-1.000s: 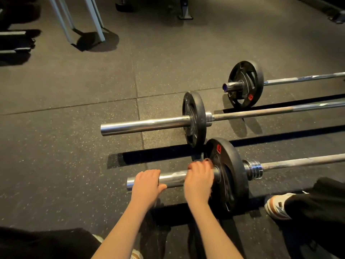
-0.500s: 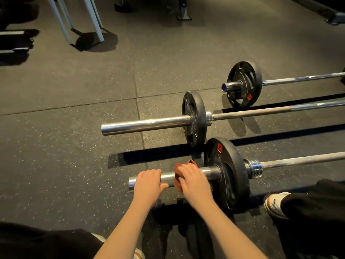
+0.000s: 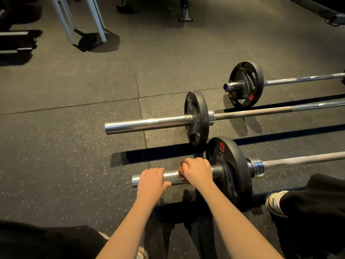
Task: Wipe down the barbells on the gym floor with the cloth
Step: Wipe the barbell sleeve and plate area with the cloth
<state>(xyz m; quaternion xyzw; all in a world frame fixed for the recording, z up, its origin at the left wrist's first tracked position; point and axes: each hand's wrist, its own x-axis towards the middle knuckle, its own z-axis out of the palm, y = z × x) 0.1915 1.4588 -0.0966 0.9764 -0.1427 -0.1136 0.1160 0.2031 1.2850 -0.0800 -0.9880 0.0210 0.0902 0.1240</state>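
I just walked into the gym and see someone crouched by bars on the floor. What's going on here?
A person is wiping the nearest barbell, one of three lying on the rubber floor. Their left hand grips the end of its sleeve, while the right hand holds a reddish-brown cloth round the sleeve, close to the black plate. The middle barbell and far barbell lie beyond, with no hand on them.

Left hand (image 3: 152,181) curled, gripping; right hand (image 3: 197,171) clenched, pinching; forearms (image 3: 130,227) extended forward.
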